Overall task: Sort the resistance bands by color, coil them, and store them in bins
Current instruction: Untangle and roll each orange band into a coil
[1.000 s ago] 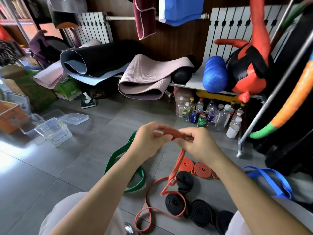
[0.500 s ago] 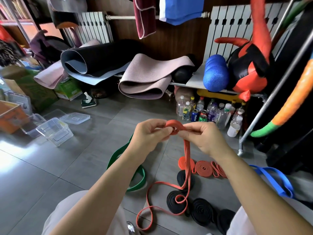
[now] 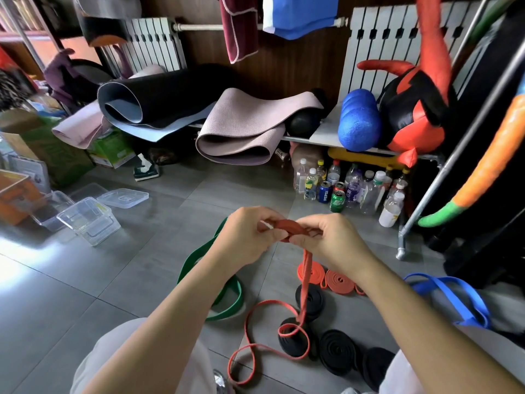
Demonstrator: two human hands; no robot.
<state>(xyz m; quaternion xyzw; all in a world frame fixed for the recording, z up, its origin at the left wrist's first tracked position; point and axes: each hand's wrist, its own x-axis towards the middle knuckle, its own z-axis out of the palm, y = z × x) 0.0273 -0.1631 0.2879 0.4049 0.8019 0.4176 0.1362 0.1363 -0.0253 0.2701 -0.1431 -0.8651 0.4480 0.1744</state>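
Your left hand (image 3: 244, 237) and right hand (image 3: 326, 240) are raised close together over the grey tiled floor (image 3: 113, 280). Each is closed on the long orange-red rubber resistance band (image 3: 292, 227), thumb against curled fingers. Between the two hands a short stretch of that band is folded over on itself into a small tight roll.

From under your right hand the rest of the band hangs straight down. It ends in loose loops on the near edge of the floor, between your knees, and one loop lies across the top of a black coil.

That coil is one of four coiled black rubber bands (image 3: 338, 351) lying flat in a cluster at the near edge, below your right forearm. Just beyond them are the coiled orange bands (image 3: 339, 280), side by side and touching.

A wide green rubber band (image 3: 230, 302) lies uncoiled as an open loop under your left forearm. A blue rubber band (image 3: 454, 291) lies loose and uncoiled at the floor's right edge, beside your right arm.

The clear plastic bins (image 3: 85, 220) stand open near the left edge of the floor, well apart from the bands. A clear flat lid (image 3: 122, 197) lies just beyond them.
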